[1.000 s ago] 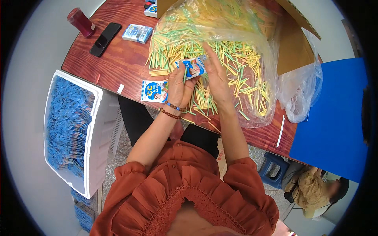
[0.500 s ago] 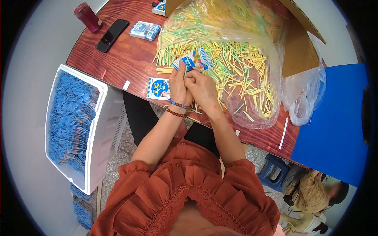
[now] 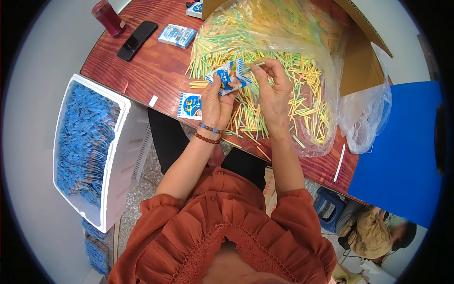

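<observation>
My left hand is closed on a small blue-and-white packet, with the thumb across its front. Beside the packet's right end, my right hand pinches a thin green stick between thumb and fingers. Whether the stick's tip enters the packet, I cannot tell. Another flat packet lies on the table to the left of my left wrist. Under and beyond both hands spreads a heap of loose yellow and green sticks, partly inside a large clear plastic bag.
A white foam box full of blue packets stands at the left. On the reddish wooden table are a phone, a bundle of packets and a red jar. A blue board lies at the right; a cardboard box stands behind.
My right hand has moved right and up from beside my left hand to the packet's right end, where a green stick shows in its fingers. The packet has shifted slightly left and down.
</observation>
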Available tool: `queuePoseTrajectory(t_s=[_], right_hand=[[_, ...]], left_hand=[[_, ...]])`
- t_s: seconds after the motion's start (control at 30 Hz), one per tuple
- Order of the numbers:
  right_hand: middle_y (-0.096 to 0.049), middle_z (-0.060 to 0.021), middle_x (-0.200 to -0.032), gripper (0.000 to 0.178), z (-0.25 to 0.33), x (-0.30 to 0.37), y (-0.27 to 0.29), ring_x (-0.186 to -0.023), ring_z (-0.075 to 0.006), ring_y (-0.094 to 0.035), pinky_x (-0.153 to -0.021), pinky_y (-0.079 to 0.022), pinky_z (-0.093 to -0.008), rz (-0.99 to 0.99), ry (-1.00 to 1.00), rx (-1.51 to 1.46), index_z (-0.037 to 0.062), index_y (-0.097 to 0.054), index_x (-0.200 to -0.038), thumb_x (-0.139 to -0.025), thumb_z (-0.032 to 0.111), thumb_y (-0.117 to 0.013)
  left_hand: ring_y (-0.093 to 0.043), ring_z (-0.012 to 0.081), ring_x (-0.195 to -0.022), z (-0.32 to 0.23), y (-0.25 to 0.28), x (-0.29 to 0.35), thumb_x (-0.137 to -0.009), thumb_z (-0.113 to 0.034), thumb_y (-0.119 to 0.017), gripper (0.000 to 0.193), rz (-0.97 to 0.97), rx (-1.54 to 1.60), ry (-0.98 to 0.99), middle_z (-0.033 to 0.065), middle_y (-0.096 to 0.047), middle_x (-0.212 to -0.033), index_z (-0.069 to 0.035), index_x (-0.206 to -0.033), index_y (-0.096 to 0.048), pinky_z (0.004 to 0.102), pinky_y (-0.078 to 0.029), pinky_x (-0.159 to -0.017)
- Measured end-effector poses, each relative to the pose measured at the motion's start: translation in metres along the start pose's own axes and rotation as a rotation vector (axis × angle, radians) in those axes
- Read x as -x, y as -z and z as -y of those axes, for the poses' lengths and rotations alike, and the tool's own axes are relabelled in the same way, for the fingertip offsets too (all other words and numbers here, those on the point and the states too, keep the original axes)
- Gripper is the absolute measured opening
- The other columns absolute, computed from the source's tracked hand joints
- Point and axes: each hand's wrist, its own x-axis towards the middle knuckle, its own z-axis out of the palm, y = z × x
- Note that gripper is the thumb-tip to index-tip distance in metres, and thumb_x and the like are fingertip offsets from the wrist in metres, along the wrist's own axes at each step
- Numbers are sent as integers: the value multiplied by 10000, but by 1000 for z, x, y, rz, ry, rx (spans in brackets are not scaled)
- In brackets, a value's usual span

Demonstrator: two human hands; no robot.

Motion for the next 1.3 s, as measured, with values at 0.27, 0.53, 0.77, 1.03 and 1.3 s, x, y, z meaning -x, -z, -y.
queuePoseTrajectory(t_s=[0.27, 0.53, 0.77, 1.03, 1.3], right_hand=[[-566, -126, -1235, 231, -12, -7, -2, -1115, -246, -532, -921, -411, -377, 276, 307, 361, -5, -649, -1041, -910, 176, -589], [-678, -36, -824, 172, -22, -10, -27, -750, -73, -611, -676, -472, -208, 221, -288, -294, -25, -646, -987, -891, 117, -643], [-664, -22, -783, 128, -35, -40, -66, -658, -62, -570, -573, -437, -212, 407, -268, -425, -1, -673, -926, -861, 108, -666], [-669, -114, -695, 174, -67, -113, -183, -622, -171, -648, -601, -497, -296, 378, -305, -46, -29, -688, -871, -800, 130, -682], [-701, -127, -861, 284, -80, -107, -139, -688, -167, -659, -633, -499, -316, 219, 61, 219, 4, -681, -965, -803, 237, -686]], left_hand=[[-607, 230, -1050, -6, 9, -3, -987, -236, -514, 298, 27, 42, 38, 107, -624, -1137, -9, -1179, -535, 422, -492, -943], [-600, 215, -1076, -21, 12, -3, -995, -266, -498, 327, 174, 11, 68, 84, -615, -1174, -34, -1224, -515, 408, -518, -896], [-673, 172, -903, -67, 3, -12, -927, -91, -599, 213, -18, -276, -183, 97, -675, -1046, 40, -1094, -614, 303, -568, -775], [-611, 154, -959, -140, 32, -54, -913, -155, -634, 378, -347, -671, -619, 80, -613, -1113, -30, -1247, -508, 273, -519, -783], [-550, 237, -891, -129, 42, -11, -733, -154, -747, 362, 246, -1886, -573, 59, -604, -954, -84, -1062, -616, 366, -394, -803]])
